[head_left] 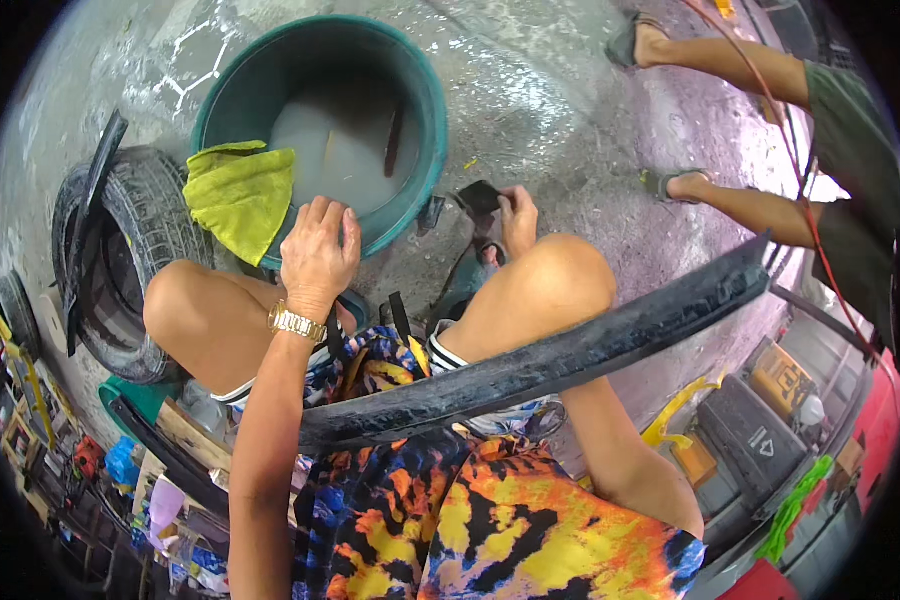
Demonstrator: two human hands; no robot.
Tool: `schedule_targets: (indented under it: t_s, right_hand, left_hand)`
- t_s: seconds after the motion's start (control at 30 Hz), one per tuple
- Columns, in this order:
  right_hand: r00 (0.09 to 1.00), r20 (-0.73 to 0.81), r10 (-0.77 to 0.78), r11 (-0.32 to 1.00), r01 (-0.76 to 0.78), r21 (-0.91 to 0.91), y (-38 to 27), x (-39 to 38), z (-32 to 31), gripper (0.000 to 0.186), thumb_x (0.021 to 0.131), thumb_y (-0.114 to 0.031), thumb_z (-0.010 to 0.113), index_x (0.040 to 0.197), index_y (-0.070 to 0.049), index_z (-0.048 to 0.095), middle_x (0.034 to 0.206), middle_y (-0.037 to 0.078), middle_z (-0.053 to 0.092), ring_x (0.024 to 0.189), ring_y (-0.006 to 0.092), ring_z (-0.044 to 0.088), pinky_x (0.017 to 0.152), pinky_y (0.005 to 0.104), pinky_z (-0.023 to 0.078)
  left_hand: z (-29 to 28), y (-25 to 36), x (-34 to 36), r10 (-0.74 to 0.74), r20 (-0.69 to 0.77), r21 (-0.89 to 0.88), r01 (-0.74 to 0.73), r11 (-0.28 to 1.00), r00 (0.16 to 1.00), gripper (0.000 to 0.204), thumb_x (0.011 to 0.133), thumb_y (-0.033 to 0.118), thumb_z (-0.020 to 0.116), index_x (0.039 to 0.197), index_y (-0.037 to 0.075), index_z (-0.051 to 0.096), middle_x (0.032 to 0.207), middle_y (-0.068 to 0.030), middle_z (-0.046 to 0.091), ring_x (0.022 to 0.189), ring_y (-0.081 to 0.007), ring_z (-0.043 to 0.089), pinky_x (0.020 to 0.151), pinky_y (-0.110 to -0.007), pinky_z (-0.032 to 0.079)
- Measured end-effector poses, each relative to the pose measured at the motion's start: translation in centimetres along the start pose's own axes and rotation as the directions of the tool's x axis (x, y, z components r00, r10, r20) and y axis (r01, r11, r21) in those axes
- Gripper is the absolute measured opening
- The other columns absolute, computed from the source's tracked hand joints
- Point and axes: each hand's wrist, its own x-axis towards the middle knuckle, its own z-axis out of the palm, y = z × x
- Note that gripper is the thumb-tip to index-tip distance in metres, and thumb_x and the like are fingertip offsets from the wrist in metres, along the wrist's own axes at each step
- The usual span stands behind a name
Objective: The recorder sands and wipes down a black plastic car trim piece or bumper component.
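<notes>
My left hand [320, 248], a gold watch on its wrist, is at the near rim of a green tub [432, 150]. Its fingers are curled together, and what they hold, if anything, is hidden. Right beside it a yellow-green cloth [242, 200] hangs over the tub's rim. My right hand [519, 222] pinches the edge of a flat, dark, squarish piece [480, 197] just right of the tub. A long, curved black rubber strip [530, 372] lies across my lap, passing over my right forearm. Its left end reaches my left forearm.
Cloudy water [350, 150] in the tub holds a dark reddish-brown strip [394, 142]. A worn tyre [135, 265] lies at left with black rubber strips on it. Another person's legs [740, 210] stand at right near a red hose [815, 215]. Bins and clutter fill both lower sides.
</notes>
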Motion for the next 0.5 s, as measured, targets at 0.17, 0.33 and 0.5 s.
schedule_targets:
  t_s: [0.17, 0.33, 0.5]
  right_hand:
    - [0.864, -0.042, 0.501, 0.728, -0.395, 0.56, 1.0, -1.8, -8.7, 0.019, 0.093, -0.003, 0.069, 0.112, 0.001, 0.067, 0.091, 0.0, 0.071, 0.08, 0.0104, 0.06, 0.068, 0.0315, 0.051]
    - [0.848, -0.115, 0.517, 0.652, -0.304, 0.694, -2.0, -7.9, -16.8, 0.014, 0.097, -0.013, 0.07, 0.105, -0.001, 0.073, 0.094, 0.0, 0.071, 0.085, 0.0094, 0.062, 0.079, 0.0277, 0.05]
    - [0.79, -0.21, 0.576, 0.585, -0.219, 0.781, -3.7, -13.6, -24.3, 0.021, 0.095, -0.017, 0.073, 0.111, -0.003, 0.071, 0.093, -0.001, 0.07, 0.084, 0.0075, 0.063, 0.077, 0.0263, 0.052]
  left_hand:
    - [0.9, 1.0, 1.0, 0.029, -0.006, 0.02, -0.029, 0.999, 1.0, 0.022, 0.1, 0.024, 0.055, 0.094, 0.006, 0.066, 0.098, -0.0145, 0.063, 0.097, -0.0375, 0.062, 0.08, -0.05, 0.052]
    - [2.5, 0.3, 0.3, -0.018, 0.005, 0.064, 0.018, 0.998, 1.0, 0.028, 0.102, 0.029, 0.055, 0.107, 0.005, 0.067, 0.109, -0.0168, 0.066, 0.104, -0.0392, 0.062, 0.087, -0.048, 0.05]
    - [3.7, 1.5, 1.9, 0.097, 0.062, -0.067, -0.093, 0.993, 0.993, 0.04, 0.105, 0.039, 0.054, 0.11, 0.001, 0.068, 0.109, -0.0169, 0.068, 0.102, -0.0355, 0.064, 0.09, -0.043, 0.048]
